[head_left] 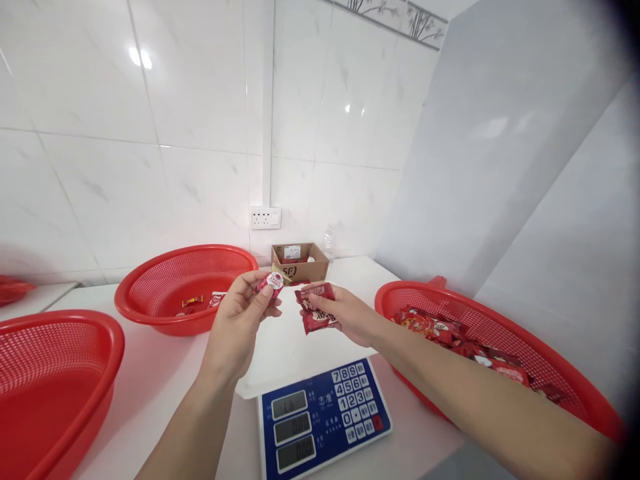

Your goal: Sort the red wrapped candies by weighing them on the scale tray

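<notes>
My left hand [239, 312] is closed on a small red-and-white wrapped candy [273, 283], held between thumb and fingers; a gold-coloured bit shows behind it. In my right hand [347, 312] is a dark red snack packet [316, 321] with white print, pinched under the thumb; whether it is more than one packet is hard to tell. Both hands hover above the white pan [280, 363] of a digital scale, slightly apart from each other. The scale's blue panel [325, 420] with keys and three displays faces me.
A red basket [480, 310] full of red packets stands on the right. On the left are a red basket [185, 257] with a few wrapped sweets and another red basket [55, 400]. A small cardboard box [310, 271] sits at the back near a wall socket [266, 218].
</notes>
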A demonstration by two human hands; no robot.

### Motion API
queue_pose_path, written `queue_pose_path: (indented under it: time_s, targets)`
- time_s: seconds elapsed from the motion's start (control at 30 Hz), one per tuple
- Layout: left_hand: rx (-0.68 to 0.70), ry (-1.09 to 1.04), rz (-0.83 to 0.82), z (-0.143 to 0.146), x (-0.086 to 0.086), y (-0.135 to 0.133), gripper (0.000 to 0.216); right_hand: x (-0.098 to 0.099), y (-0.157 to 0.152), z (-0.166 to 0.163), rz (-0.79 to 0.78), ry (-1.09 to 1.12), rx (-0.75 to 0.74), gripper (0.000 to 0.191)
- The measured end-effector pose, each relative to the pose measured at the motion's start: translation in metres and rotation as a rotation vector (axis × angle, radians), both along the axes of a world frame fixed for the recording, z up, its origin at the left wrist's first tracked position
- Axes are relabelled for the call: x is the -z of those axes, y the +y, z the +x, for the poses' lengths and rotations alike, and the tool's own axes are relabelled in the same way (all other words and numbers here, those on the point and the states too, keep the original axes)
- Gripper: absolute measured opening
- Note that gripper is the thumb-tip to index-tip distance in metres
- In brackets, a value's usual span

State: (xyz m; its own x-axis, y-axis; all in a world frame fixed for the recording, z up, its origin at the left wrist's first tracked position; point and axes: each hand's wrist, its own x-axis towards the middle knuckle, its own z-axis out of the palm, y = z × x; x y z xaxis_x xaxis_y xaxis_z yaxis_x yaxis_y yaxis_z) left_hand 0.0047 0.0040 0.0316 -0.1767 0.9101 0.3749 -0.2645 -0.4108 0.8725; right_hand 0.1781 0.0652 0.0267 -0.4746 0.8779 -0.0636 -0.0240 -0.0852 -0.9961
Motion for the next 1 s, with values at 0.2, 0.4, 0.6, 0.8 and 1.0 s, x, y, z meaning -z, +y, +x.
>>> queue_pose_path:
  time_s: [0.2,0.4,0.6,0.8,1.0]
  targets:
    - [-0.01,0.047,0.043,0.001,0.0,-0.004,0.024,0.018,0.013,-0.009,0.08,-0.079,0.058,0.024]
    - [-0.035,0.05,0.041,0.0,-0.002,-0.007,0.031,0.033,0.024,-0.003,0.362,-0.273,0.176,0.025]
    - [-0.054,0.086,0.056,-0.001,-0.003,-0.008,0.03,0.046,0.027,0.008,0.639,-0.61,0.087,0.032]
    - [-0.064,0.129,0.061,-0.001,-0.002,-0.008,0.031,0.038,-0.001,0.01,0.827,-0.815,-0.238,0.031]
    - [-0.044,0.259,0.048,-0.001,0.002,-0.005,0.032,0.033,-0.016,0.02,0.714,-0.722,-0.184,0.032]
